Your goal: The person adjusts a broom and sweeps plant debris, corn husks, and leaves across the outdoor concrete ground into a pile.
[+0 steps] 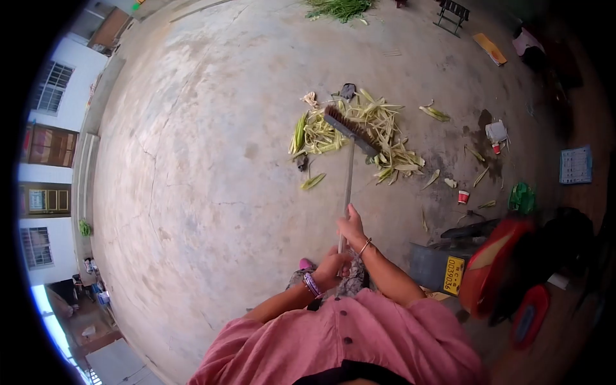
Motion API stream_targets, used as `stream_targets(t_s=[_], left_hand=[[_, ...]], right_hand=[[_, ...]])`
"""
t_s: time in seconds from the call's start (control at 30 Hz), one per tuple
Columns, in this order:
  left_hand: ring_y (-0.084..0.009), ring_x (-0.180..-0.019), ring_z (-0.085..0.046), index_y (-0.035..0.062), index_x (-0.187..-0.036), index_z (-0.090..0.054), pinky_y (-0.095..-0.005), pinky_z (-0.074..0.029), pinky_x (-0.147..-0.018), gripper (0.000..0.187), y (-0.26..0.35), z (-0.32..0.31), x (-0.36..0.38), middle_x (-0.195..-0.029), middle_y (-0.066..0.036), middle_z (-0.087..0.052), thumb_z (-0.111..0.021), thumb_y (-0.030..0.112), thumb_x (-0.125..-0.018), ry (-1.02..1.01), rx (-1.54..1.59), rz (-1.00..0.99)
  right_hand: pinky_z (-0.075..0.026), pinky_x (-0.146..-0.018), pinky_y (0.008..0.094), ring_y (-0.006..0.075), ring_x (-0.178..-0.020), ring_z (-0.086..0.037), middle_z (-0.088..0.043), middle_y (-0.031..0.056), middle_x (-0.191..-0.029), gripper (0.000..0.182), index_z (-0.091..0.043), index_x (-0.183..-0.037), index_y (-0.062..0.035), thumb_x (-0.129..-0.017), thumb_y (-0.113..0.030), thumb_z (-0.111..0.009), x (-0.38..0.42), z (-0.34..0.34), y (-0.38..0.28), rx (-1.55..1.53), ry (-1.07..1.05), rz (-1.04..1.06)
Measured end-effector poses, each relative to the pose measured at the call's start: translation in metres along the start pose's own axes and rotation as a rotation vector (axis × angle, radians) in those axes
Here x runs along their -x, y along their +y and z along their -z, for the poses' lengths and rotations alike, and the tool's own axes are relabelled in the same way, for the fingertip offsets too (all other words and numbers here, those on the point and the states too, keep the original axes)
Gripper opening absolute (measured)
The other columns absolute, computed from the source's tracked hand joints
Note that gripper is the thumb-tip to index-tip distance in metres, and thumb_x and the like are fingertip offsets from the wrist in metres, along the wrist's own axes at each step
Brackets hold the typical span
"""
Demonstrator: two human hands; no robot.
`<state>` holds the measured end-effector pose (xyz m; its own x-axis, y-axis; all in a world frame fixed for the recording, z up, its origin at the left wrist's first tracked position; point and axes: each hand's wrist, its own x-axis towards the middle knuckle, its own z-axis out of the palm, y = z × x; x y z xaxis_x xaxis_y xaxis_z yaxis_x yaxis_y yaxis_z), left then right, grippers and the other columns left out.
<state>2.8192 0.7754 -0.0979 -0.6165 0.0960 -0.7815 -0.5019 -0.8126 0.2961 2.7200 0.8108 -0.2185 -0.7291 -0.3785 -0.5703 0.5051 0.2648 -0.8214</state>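
Observation:
A broom [348,179] with a grey handle reaches away from my body. My left hand [329,269] is closed round the handle's near end, close to my waist. Higher up the same handle, my right hand [351,228] is wrapped round it. The broom's bristly head [351,130] rests among a pile of pale green corn husks [385,125] on the concrete floor. A dark crumpled scrap [348,90] lies at the pile's far edge, and a loose husk [313,181] lies at its near left.
To the right are a red paper cup [463,197], a green bag [521,197] and a red vehicle [494,266] with a yellow plate [453,275]. Green plants [340,8] and a small stool [452,16] are at the far side. A white building [58,154] lines the left.

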Motion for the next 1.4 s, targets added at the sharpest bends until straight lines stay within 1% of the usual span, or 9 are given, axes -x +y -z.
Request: stream_targets(t_s=[0.4,0.5,0.57,0.73,0.83,0.93,1.17,1.3,1.4], left_hand=[[-0.0059,-0.051,-0.038,0.0067,-0.078,-0.041,-0.0154,-0.035,-0.043,0.009,0.049,0.102,0.009,-0.064,0.001,-0.041,-0.046,-0.001,-0.076,0.236,0.438,0.111],[-0.0061,-0.053,-0.040,0.0062,-0.078,-0.041,-0.0149,-0.036,-0.045,0.008,0.095,0.126,-0.028,-0.065,0.000,-0.041,-0.046,0.000,-0.077,0.077,0.405,0.130],[-0.0060,-0.053,-0.040,0.0066,-0.078,-0.042,-0.0152,-0.036,-0.044,0.008,0.126,0.128,-0.047,-0.065,0.001,-0.041,-0.046,0.000,-0.077,0.042,0.396,0.144],[-0.0067,-0.050,-0.038,0.0078,-0.094,-0.042,-0.0181,-0.031,-0.040,0.020,0.215,0.124,-0.050,-0.062,0.001,-0.039,-0.048,0.001,-0.076,-0.136,0.241,0.046],[-0.0083,-0.046,-0.038,0.0088,-0.103,-0.039,-0.0201,-0.032,-0.039,0.030,0.239,0.139,-0.039,-0.061,0.000,-0.039,-0.048,0.001,-0.076,-0.106,0.001,-0.010],[-0.0100,-0.044,-0.037,0.0084,-0.102,-0.038,-0.0222,-0.032,-0.038,0.030,0.250,0.151,-0.015,-0.061,-0.002,-0.041,-0.049,0.000,-0.075,0.003,-0.139,-0.022],[-0.0097,-0.047,-0.039,0.0061,-0.081,-0.039,-0.0224,-0.032,-0.039,0.014,0.268,0.170,0.029,-0.060,-0.002,-0.040,-0.048,-0.001,-0.074,0.190,0.000,0.078],[-0.0077,-0.048,-0.038,0.0050,-0.069,-0.039,-0.0175,-0.033,-0.041,0.012,0.284,0.177,-0.012,-0.060,0.000,-0.040,-0.048,-0.002,-0.074,0.361,0.247,0.182],[-0.0075,-0.048,-0.038,0.0047,-0.070,-0.039,-0.0168,-0.034,-0.042,0.011,0.306,0.164,-0.056,-0.060,0.000,-0.039,-0.048,-0.002,-0.074,0.291,0.343,0.176]], right_hand=[[-0.042,-0.043,0.0328,0.0184,-0.048,-0.053,-0.053,0.0077,-0.062,0.020,-0.052,-0.082,-0.0007,-0.067,-0.013,-0.059,-0.017,-0.136,0.093,0.017,-0.487,-0.419],[-0.039,-0.040,0.0336,0.0198,-0.050,-0.051,-0.052,0.0082,-0.059,0.014,-0.051,-0.073,-0.0051,-0.064,-0.011,-0.059,-0.074,-0.124,0.080,0.468,-0.525,1.048],[-0.043,-0.050,0.0330,0.0161,-0.056,-0.052,-0.056,0.0082,-0.062,0.013,-0.052,-0.072,-0.0026,-0.067,-0.014,-0.056,-0.088,-0.138,-0.003,0.094,-0.309,-0.306],[-0.040,-0.045,0.0290,0.0156,-0.055,-0.048,-0.049,0.0068,-0.067,0.016,-0.046,-0.082,-0.0018,-0.068,-0.005,-0.052,-0.158,-0.167,-0.066,0.054,-0.109,-0.139],[-0.039,-0.041,0.0281,0.0137,-0.052,-0.047,-0.044,0.0038,-0.064,0.038,-0.040,-0.106,-0.0005,-0.069,-0.002,-0.048,-0.159,-0.196,-0.098,-0.022,0.087,0.011],[-0.038,-0.039,0.0292,0.0131,-0.047,-0.046,-0.045,0.0040,-0.063,0.048,-0.036,-0.115,0.0002,-0.069,-0.002,-0.048,-0.142,-0.220,-0.109,-0.032,-0.048,-0.015],[-0.038,-0.039,0.0292,0.0153,-0.047,-0.049,-0.047,0.0049,-0.062,0.022,-0.045,-0.086,-0.0019,-0.066,-0.005,-0.053,-0.111,-0.294,-0.065,-0.229,-0.230,-0.286],[-0.038,-0.038,0.0311,0.0156,-0.047,-0.050,-0.050,0.0067,-0.058,0.010,-0.049,-0.070,-0.0017,-0.064,-0.006,-0.056,-0.143,-0.297,-0.042,-0.093,-0.434,-0.460],[-0.038,-0.038,0.0319,0.0158,-0.045,-0.049,-0.052,0.0082,-0.056,0.009,-0.050,-0.064,-0.0016,-0.063,-0.006,-0.058,-0.192,-0.280,-0.049,-0.081,-0.435,-0.518]])
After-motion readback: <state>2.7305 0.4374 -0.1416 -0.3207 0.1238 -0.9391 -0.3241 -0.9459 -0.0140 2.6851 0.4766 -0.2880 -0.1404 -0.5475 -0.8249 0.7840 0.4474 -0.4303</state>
